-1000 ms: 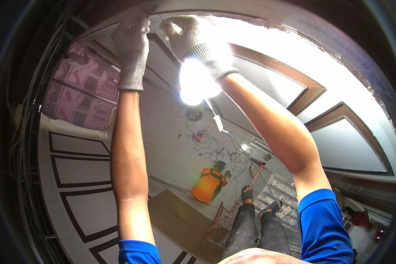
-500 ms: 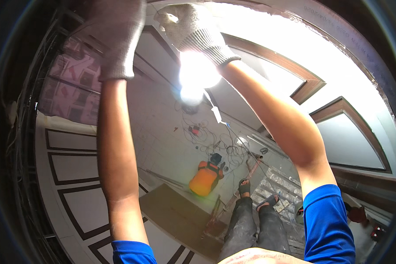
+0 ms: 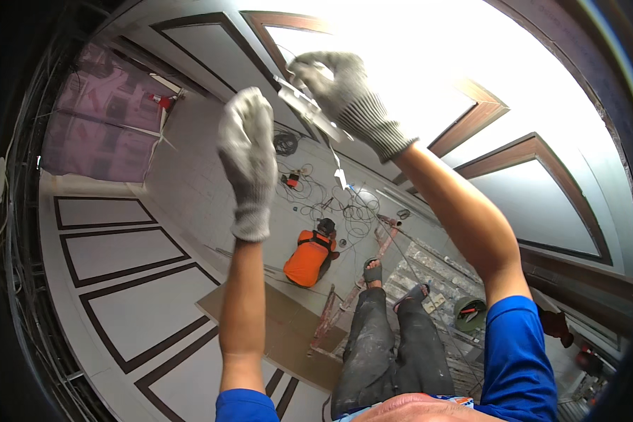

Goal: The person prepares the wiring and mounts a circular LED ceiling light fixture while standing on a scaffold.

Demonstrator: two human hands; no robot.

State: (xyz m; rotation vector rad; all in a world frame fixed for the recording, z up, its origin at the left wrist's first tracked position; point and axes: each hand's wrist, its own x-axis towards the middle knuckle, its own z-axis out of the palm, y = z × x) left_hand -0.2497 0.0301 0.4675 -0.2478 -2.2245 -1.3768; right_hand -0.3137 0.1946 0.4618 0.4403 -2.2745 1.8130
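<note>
My right hand [image 3: 337, 91], in a grey knit glove, is raised with its fingers curled and the thumb bent toward them. Against these fingers a thin, flat light fixture [image 3: 313, 116] with a pale metallic edge hangs tilted, seen nearly edge-on. From it a cord drops to a small white box [image 3: 340, 178], and a darker wire runs on downward. To the left, apart from the fixture, my left hand [image 3: 250, 162] is held up in a matching glove. Its fingers are stretched upward, with nothing visible in them; the palm side is partly hidden.
I stand high on a paint-spattered slatted platform [image 3: 436, 281]. Far below, a person in orange [image 3: 308, 260] crouches beside tangled cables [image 3: 355, 218]. A green bucket [image 3: 469, 314] stands at right. A brown board [image 3: 281, 327] lies at left. Framed wall panels line both sides; loose wires [image 3: 28, 281] run along the left.
Both hands have come down and to the right. The fixture has turned from its glaring face to its edge. My left hand has drawn back from the upper edge of the view.
</note>
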